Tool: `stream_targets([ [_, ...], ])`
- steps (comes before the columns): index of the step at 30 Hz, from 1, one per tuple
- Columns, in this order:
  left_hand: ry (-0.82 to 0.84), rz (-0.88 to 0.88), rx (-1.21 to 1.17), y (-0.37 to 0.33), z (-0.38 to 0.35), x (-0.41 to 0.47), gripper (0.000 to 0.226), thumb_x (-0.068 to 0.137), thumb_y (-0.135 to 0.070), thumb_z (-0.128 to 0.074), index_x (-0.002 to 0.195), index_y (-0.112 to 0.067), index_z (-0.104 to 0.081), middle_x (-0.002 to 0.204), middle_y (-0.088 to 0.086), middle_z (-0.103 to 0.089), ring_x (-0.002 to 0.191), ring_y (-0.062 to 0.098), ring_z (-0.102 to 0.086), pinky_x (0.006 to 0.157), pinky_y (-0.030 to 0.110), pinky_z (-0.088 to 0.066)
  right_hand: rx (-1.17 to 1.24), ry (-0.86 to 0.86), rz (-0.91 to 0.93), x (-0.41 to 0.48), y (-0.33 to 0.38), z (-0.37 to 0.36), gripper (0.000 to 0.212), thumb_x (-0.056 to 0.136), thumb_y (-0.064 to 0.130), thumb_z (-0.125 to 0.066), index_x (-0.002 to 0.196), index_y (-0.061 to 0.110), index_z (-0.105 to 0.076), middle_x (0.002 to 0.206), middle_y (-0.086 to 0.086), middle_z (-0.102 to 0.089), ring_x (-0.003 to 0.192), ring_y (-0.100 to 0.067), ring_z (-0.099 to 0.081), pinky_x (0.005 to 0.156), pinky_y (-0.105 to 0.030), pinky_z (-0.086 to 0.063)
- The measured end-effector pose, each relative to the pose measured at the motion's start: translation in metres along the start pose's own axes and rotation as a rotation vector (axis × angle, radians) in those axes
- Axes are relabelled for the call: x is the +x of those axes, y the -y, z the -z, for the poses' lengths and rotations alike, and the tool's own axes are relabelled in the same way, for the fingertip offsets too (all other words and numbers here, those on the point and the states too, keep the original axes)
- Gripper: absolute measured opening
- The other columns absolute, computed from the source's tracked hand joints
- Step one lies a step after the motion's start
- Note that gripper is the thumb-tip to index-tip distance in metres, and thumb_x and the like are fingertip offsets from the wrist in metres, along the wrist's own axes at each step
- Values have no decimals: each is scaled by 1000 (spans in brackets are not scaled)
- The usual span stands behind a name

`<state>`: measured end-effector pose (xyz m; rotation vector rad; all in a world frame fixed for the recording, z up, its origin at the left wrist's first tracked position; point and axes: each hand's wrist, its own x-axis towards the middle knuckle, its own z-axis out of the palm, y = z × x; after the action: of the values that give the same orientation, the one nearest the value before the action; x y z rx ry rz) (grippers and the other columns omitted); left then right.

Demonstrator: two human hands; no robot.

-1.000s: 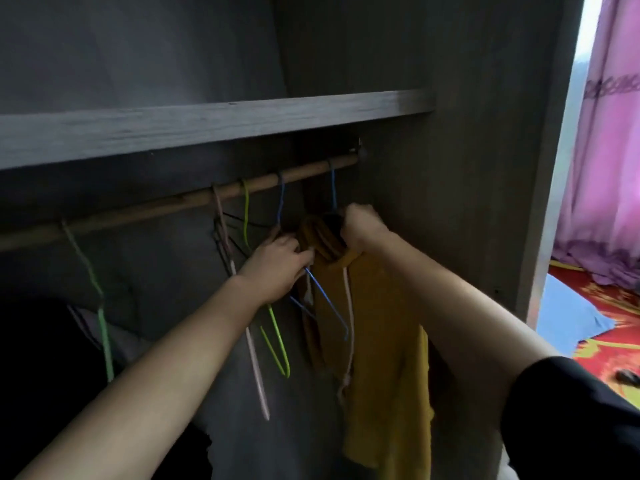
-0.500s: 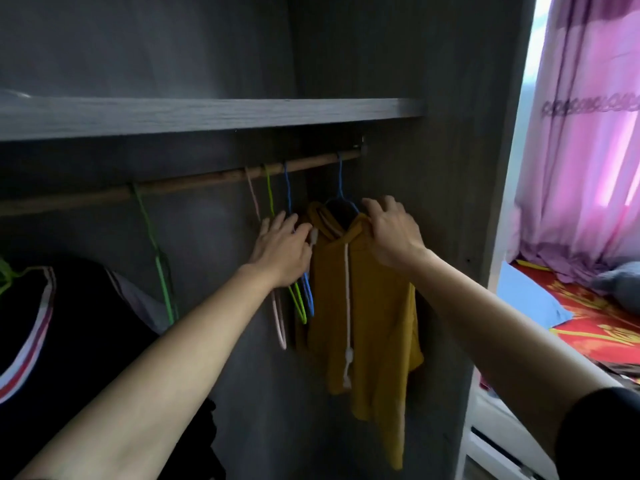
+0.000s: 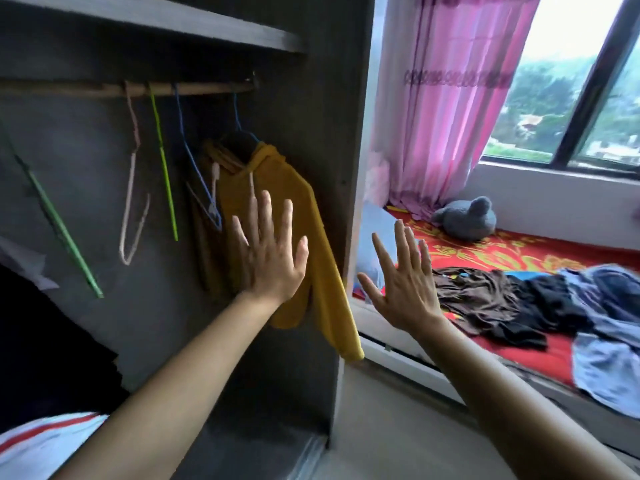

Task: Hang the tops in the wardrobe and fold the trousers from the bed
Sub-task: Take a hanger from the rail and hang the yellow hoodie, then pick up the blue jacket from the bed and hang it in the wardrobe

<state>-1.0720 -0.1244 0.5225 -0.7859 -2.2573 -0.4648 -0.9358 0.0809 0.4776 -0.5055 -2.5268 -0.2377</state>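
Note:
A mustard-yellow hooded top [image 3: 304, 237] hangs on a blue hanger from the wooden rail [image 3: 194, 88] at the right end of the grey wardrobe [image 3: 332, 98]. My left hand [image 3: 270, 258] is spread flat, fingers straight, in front of the top and holds nothing. My right hand [image 3: 403, 275] is also spread with straight fingers, to the right of the wardrobe's side panel, empty. On the bed [image 3: 512, 258] lie a brown garment [image 3: 481, 299], a black one [image 3: 550, 306] and bluish clothes [image 3: 613, 344] in a loose heap.
Empty hangers hang on the rail: pink [image 3: 133, 188], green [image 3: 164, 168], blue [image 3: 197, 168], and another green one [image 3: 59, 223] further left. Dark clothes [image 3: 45, 341] hang at the lower left. A grey plush toy [image 3: 467, 220] sits by the pink curtain [image 3: 446, 98] and window.
Both hands have let go of the yellow top's collar and drawn back, fingers spread. My view has swung right, so the bed, clothes and window show now.

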Motion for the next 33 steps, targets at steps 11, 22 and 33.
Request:
stream_targets([
  [11,184,-305,-233,-218,10,-62,69,95,-62,-18,156,-31,-14,164,10,-2,151,33,-1,116,64,-4,-107,-5,-332,-197,-182,89,82,95,62,-38,160,21,-8,164,-20,10,152,-35,6,121,-56,-9],
  [22,452,-767,-562,-571,51,-314,70,96,-53,-37,156,-21,-16,163,13,-1,149,35,-2,112,66,-9,-249,177,-968,-636,-349,216,93,92,56,-50,159,24,6,163,-18,17,151,-39,6,121,-57,-4],
  [33,739,-1415,-638,-786,159,-572,69,98,-49,-38,156,-25,-9,163,13,4,150,32,7,118,59,-3,-337,277,-1739,-948,-284,321,88,96,52,-45,158,18,7,163,-20,13,151,-38,0,121,-50,-5],
])
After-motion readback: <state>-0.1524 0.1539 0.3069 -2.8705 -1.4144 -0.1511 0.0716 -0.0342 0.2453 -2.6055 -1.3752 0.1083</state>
